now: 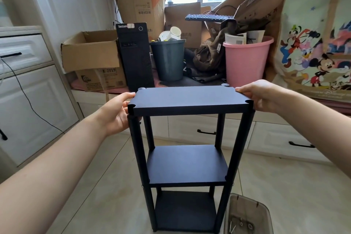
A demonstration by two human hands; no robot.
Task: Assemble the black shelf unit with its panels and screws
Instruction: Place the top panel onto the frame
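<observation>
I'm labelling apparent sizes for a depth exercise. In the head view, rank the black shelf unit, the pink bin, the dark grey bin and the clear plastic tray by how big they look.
1. black shelf unit
2. pink bin
3. dark grey bin
4. clear plastic tray, cut off by the frame edge and nearest the camera, so its rank is unsure.

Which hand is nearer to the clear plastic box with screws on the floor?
Right. The right hand holds the top panel's right edge, above the box; the left hand holds the opposite edge.

Black shelf unit (187,163); pink bucket (245,61)
</observation>
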